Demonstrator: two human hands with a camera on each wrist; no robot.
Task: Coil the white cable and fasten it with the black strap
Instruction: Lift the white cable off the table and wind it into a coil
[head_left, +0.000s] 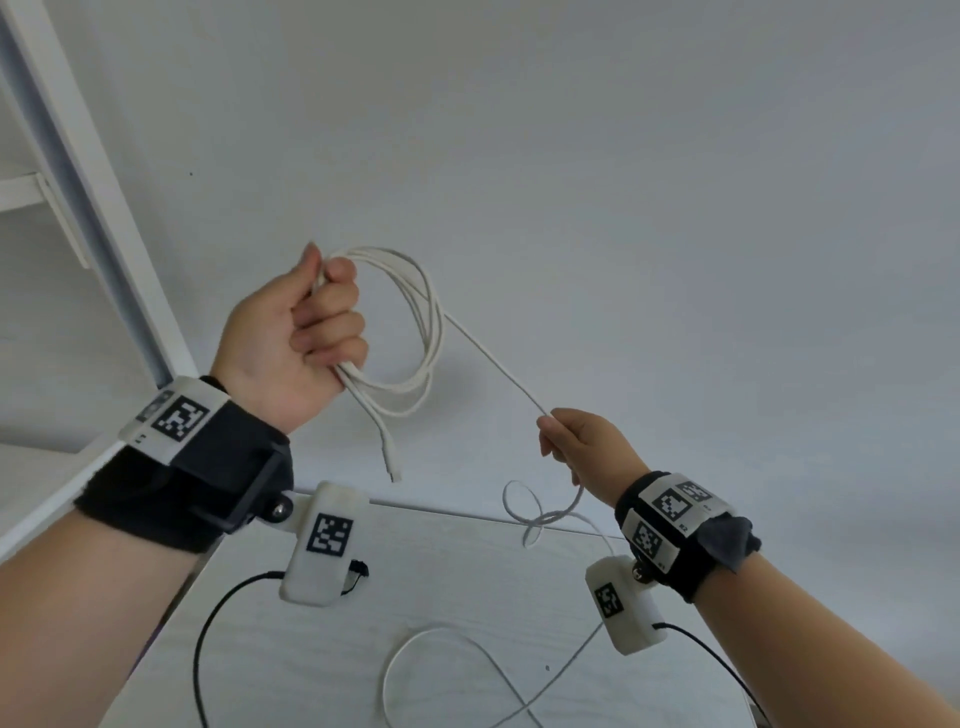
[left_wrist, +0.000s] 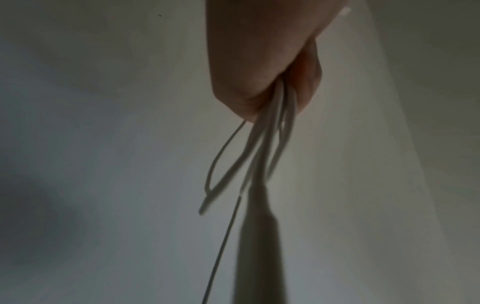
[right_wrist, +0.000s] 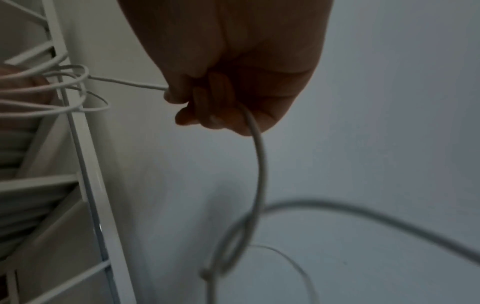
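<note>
My left hand (head_left: 306, 332) is raised in front of the wall and grips several loops of the white cable (head_left: 415, 322) in its fist. One connector end (head_left: 392, 467) dangles below the fist. From the coil a straight run of cable slants down to my right hand (head_left: 571, 441), which pinches it with curled fingers. Below the right hand the cable drops in loose loops (head_left: 540, 512) onto the white table (head_left: 311, 649). The left wrist view shows the left hand (left_wrist: 262, 67) with the loops (left_wrist: 270, 144) hanging from it. In the right wrist view the right hand (right_wrist: 221, 96) holds the cable (right_wrist: 259, 156). No black strap is in view.
A white shelf frame (head_left: 78, 171) stands at the left, close to my left arm. A plain grey wall (head_left: 623, 182) fills the background. Black sensor leads (head_left: 208, 639) hang from both wrist units over the table.
</note>
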